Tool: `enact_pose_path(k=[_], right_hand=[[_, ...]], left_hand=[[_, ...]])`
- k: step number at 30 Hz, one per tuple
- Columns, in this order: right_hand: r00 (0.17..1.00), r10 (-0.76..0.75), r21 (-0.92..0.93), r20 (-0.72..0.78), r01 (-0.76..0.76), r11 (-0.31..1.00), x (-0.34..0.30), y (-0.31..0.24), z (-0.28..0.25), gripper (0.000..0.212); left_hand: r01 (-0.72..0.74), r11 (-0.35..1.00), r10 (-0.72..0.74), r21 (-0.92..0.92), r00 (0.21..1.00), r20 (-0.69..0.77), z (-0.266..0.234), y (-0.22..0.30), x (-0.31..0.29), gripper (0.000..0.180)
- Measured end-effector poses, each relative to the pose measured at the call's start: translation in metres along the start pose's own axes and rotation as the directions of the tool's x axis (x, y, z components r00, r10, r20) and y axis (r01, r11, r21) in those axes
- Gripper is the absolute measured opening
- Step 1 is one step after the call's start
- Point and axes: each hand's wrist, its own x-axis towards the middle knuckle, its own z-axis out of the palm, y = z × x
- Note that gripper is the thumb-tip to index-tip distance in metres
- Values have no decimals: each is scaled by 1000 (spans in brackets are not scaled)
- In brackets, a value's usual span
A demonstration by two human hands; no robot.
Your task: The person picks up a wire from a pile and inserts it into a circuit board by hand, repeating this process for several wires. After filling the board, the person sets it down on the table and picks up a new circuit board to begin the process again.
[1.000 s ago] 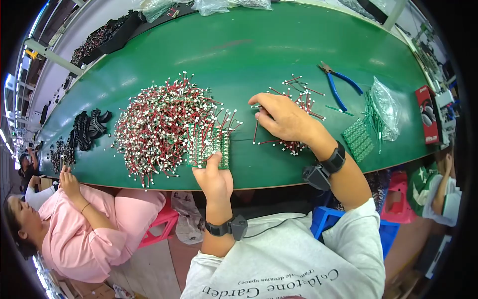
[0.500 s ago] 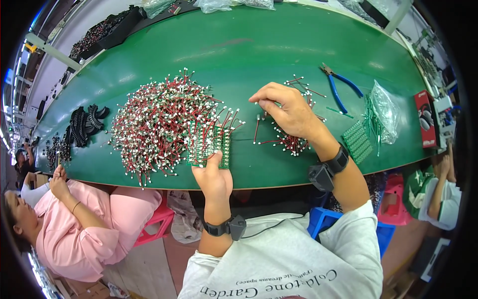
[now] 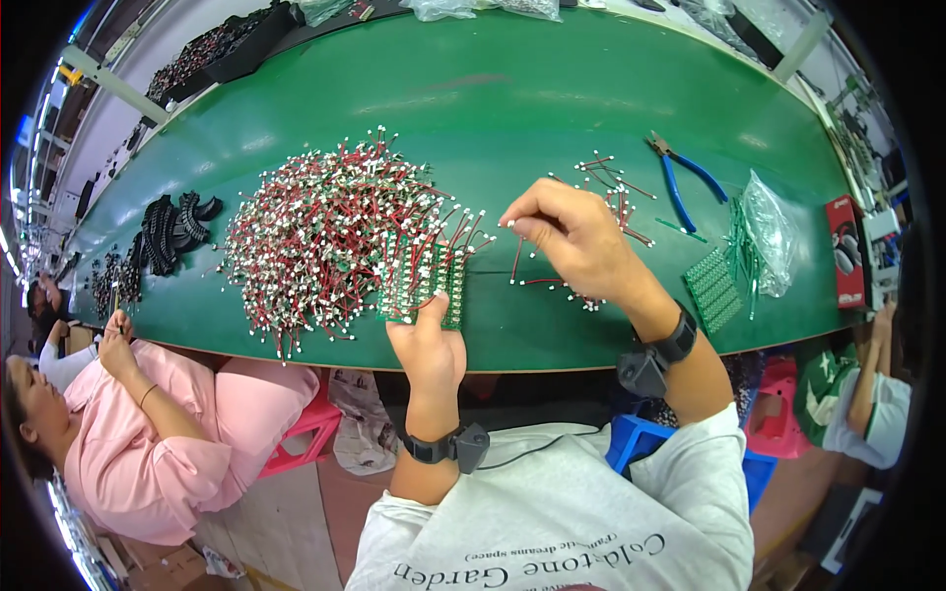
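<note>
My left hand (image 3: pixel 430 347) grips the near edge of a green circuit board panel (image 3: pixel 451 286), thumb on top. Rows of small parts cover the panel, and red wires with white connectors stand up from its far end. Just left of it, and partly against it, rises a large heap of red-wired connector leads (image 3: pixel 305 236). To the right of the panel, thumb and forefinger of my right hand (image 3: pixel 576 241) pinch the white end of a short connector lead (image 3: pixel 517 258), which hangs down. Under and beyond this hand lies a smaller group of similar leads (image 3: pixel 621 202), partly hidden.
Blue-handled pliers (image 3: pixel 673 187), a bare green board panel (image 3: pixel 711 291), green strips (image 3: pixel 737 246), a clear plastic bag (image 3: pixel 771 231) and a red box (image 3: pixel 845 251) lie at right. Black coiled parts (image 3: pixel 163 236) lie at left, near a seated person in pink (image 3: pixel 158 433).
My right hand has come slightly nearer to me, its fingertips closing on the white end of the lead. My left hand still holds the panel. The whole view has shifted a little.
</note>
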Motion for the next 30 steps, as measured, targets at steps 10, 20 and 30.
enact_pose_path(k=[10, 20, 30], right_hand=[[970, -238, -35, 45, 239, 970, -21, -3, 55, 11], [972, -235, 11, 22, 235, 972, -17, -1, 65, 15], [980, -198, -111, 27, 200, 973, -18, -3, 63, 21]], left_hand=[[-15, 999, 8, 31, 978, 210, -13, -6, 1, 47], [-118, 985, 76, 123, 950, 304, -16, -15, -1, 37], [-108, 978, 33, 178, 925, 380, -23, -16, -1, 35]])
